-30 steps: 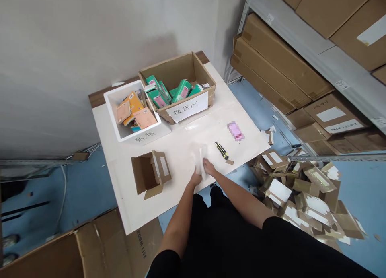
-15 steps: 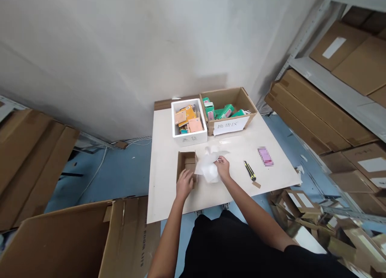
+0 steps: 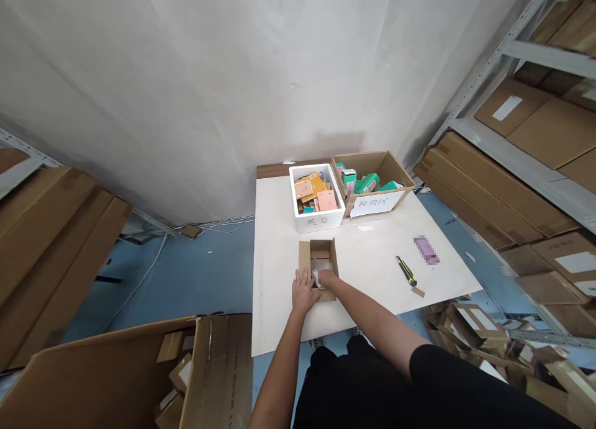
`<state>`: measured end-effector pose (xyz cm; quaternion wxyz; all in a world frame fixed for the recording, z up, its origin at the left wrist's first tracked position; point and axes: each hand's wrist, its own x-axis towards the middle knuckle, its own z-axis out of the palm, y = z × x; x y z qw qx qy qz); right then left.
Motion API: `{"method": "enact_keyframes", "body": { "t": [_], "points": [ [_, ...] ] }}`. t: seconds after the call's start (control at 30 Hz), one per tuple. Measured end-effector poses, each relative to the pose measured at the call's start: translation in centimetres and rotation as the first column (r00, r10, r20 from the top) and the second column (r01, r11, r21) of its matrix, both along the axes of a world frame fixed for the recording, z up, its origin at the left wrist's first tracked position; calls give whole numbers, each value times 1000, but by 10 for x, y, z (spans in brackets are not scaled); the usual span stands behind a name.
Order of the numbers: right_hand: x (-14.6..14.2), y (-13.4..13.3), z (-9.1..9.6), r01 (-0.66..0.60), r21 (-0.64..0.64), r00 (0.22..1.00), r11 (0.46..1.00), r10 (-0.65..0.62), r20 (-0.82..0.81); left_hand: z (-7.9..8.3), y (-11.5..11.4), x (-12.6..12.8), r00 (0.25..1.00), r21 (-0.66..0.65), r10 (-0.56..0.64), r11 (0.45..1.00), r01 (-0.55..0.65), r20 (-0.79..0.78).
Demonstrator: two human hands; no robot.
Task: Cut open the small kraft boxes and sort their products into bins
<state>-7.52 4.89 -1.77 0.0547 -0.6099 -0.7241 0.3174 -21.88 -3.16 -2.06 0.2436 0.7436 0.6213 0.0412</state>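
A small open cardboard box (image 3: 319, 255) lies on the white table (image 3: 367, 261) in front of me. My left hand (image 3: 303, 292) rests flat against its near left side, fingers spread. My right hand (image 3: 326, 278) reaches into the box and presses a crumpled white plastic bag (image 3: 319, 274) down inside it. The fingers of my right hand are mostly hidden by the box wall and the bag.
A white bin (image 3: 316, 199) of orange packets and a labelled cardboard box (image 3: 375, 184) of green packets stand at the table's back. A utility knife (image 3: 406, 271) and a pink item (image 3: 426, 250) lie to the right. Shelves of cartons flank both sides; opened boxes litter the floor at right (image 3: 470, 329). A large open carton (image 3: 139, 367) stands at my lower left.
My right hand has carried the white bag from the tabletop into the small box. My left hand moved to the box's side. The view swung left and pulled back.
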Motion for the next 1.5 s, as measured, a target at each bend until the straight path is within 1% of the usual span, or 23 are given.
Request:
{"method": "enact_keyframes", "body": {
  "t": [0.07, 0.1, 0.17, 0.23, 0.27, 0.3, 0.4, 0.43, 0.47, 0.53, 0.57, 0.63, 0.7, 0.8, 0.9, 1.0, 1.1, 1.17, 1.27, 1.33, 1.4, 1.47, 1.5],
  "points": [
    [6, -1, 3, 26, -26, 999, 999, -25, 42, 1, 2, 0, 999, -11, -36, 999, 36, -16],
    [10, -3, 5, 52, -15, 997, 999, -51, 55, 0, 3, -1, 998, -7, -58, 998, 57, -20],
    [22, -12, 9, 123, 89, 991, 988, -127, 33, -2, 6, -2, 995, 17, -96, 995, 97, -21],
    [37, -29, 10, 184, 217, 983, 959, -183, -25, -4, 10, -2, 993, 40, -115, 992, 116, -11],
    [45, -41, 10, 187, 253, 982, 949, -182, -46, -6, 12, -1, 993, 54, -116, 992, 115, 2],
    [53, -53, 9, 165, 264, 986, 950, -157, -50, -7, 14, 0, 994, 74, -111, 991, 110, 22],
    [74, -90, 6, 45, 231, 999, 972, -49, 10, -6, 18, 11, 988, 171, -120, 980, 102, 98],
    [81, -99, 4, 35, 233, 998, 972, -44, 35, -4, 17, 17, 983, 208, -139, 972, 111, 123],
    [89, -107, 3, 51, 248, 996, 967, -67, 56, -1, 17, 25, 976, 243, -163, 962, 124, 145],
    [107, -118, 3, 135, 306, 983, 943, -166, 79, 9, 16, 46, 960, 299, -215, 942, 155, 179],
    [118, -122, 4, 185, 347, 971, 919, -226, 79, 16, 15, 59, 952, 321, -239, 932, 169, 190],
    [147, -127, 11, 280, 442, 940, 852, -338, 57, 32, 16, 91, 936, 365, -290, 908, 204, 198],
    [184, -133, 22, 349, 528, 906, 775, -422, 21, 52, 18, 131, 918, 409, -348, 878, 248, 190],
    [253, -152, 45, 425, 619, 852, 660, -523, -27, 82, 18, 207, 876, 465, -447, 824, 323, 184],
    [334, -185, 67, 513, 665, 760, 542, -648, -58, 105, 7, 300, 801, 479, -568, 765, 430, 188],
    [421, -234, 81, 599, 683, 625, 417, -777, -73, 115, -19, 407, 714, 460, -673, 705, 540, 193],
    [503, -296, 89, 673, 679, 462, 293, -883, -76, 116, -57, 517, 611, 450, -769, 620, 643, 188],
    [550, -343, 92, 714, 667, 340, 213, -938, -65, 115, -89, 585, 520, 452, -836, 538, 712, 176],
    [606, -415, 96, 747, 658, 148, 94, -989, -28, 116, -142, 679, 363, 457, -918, 395, 797, 160],
    [637, -459, 98, 741, 671, 22, 7, -1000, -13, 117, -180, 736, 248, 455, -955, 295, 840, 161],
    [664, -499, 99, 724, 685, -93, -82, -995, -20, 121, -219, 787, 140, 458, -975, 204, 865, 171],
    [687, -534, 98, 706, 689, -192, -167, -980, -40, 129, -255, 830, 57, 463, -981, 138, 875, 185],
    [697, -549, 97, 697, 687, -238, -206, -970, -51, 133, -270, 847, 24, 464, -981, 112, 879, 191]
  ]
}}
